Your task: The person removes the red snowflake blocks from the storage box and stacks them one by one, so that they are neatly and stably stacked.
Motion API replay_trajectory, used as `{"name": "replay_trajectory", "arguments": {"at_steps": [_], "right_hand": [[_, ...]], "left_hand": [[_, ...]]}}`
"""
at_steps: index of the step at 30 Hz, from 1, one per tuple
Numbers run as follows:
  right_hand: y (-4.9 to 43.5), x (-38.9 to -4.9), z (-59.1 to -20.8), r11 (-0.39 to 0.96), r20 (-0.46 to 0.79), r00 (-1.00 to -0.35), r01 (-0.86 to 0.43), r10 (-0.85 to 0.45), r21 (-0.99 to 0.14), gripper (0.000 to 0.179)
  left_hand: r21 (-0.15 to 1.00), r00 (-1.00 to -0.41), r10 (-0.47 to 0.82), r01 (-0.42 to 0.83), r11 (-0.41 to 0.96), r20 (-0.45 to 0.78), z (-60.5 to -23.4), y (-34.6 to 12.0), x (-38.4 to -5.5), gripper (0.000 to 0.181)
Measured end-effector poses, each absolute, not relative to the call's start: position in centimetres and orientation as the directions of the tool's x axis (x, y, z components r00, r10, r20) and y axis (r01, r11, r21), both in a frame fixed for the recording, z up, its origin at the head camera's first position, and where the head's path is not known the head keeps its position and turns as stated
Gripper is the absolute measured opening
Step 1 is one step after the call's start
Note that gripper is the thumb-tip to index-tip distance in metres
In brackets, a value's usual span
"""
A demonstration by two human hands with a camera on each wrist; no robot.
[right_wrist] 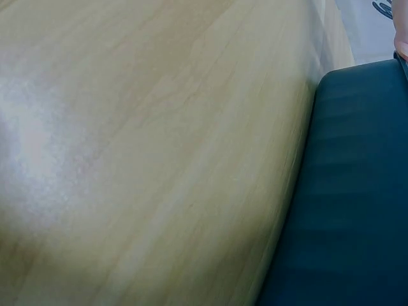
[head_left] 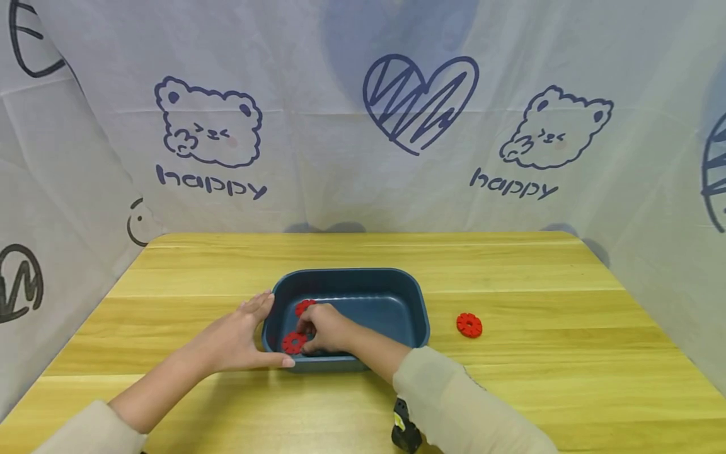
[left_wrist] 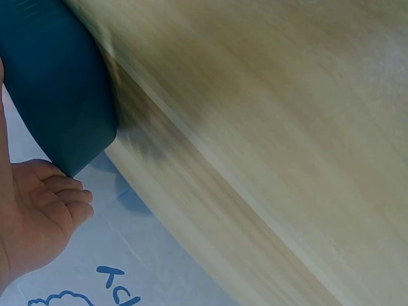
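A dark blue rectangular bin (head_left: 368, 364) stands on the table. My left hand (head_left: 241, 337) holds its near left corner, thumb along the front rim and fingers against the left side; the left wrist view shows these fingers (left_wrist: 67, 191) bent at the rim. My right hand (head_left: 329, 329) reaches down inside, fingertips pinching the right edge of a red notched plastic disc (head_left: 293, 343). Just behind, a second red disc (head_left: 304, 307) lies in the bin, partly covered by the right hand. In the right wrist view the bin's outer wall (right_wrist: 350, 191) hides the right hand.
Another red piece of the same notched kind (head_left: 469, 325) lies on the wooden table (head_left: 544, 366), right of the bin. A white cloth printed with bears and hearts (head_left: 317, 157) hangs behind and at both sides. A small black device (head_left: 405, 429) is by the right sleeve.
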State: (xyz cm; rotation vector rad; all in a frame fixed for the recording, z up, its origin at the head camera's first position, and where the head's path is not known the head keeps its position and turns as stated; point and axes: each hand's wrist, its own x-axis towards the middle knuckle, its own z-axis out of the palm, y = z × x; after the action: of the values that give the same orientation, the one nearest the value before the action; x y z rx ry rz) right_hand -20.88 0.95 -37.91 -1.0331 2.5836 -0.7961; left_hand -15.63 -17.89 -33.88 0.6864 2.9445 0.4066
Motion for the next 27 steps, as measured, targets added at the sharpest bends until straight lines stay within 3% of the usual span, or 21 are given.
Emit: {"name": "replay_trajectory", "arguments": {"at_steps": [5, 12, 27], "right_hand": [[0.99, -20.82, -37.80, 0.598, -0.031, -0.723, -0.547, -0.690, -0.586, 0.018], [1.01, -21.05, -37.93, 0.598, -0.042, -0.725, -0.533, -0.688, -0.598, 0.026], [1.04, -21.05, -37.88, 0.609, -0.046, -0.696, -0.592, -0.716, -0.527, 0.023]], "left_hand": [[0.276, -0.895, 0.445, 0.421, 0.864, -0.027, -33.86, -17.90, -15.66, 0.112], [0.275, -0.895, 0.446, 0.421, 0.864, -0.031, -33.86, -17.97, -15.75, 0.111], [0.275, -0.894, 0.449, 0.427, 0.862, -0.019, -33.97, -17.98, -15.73, 0.112]]}}
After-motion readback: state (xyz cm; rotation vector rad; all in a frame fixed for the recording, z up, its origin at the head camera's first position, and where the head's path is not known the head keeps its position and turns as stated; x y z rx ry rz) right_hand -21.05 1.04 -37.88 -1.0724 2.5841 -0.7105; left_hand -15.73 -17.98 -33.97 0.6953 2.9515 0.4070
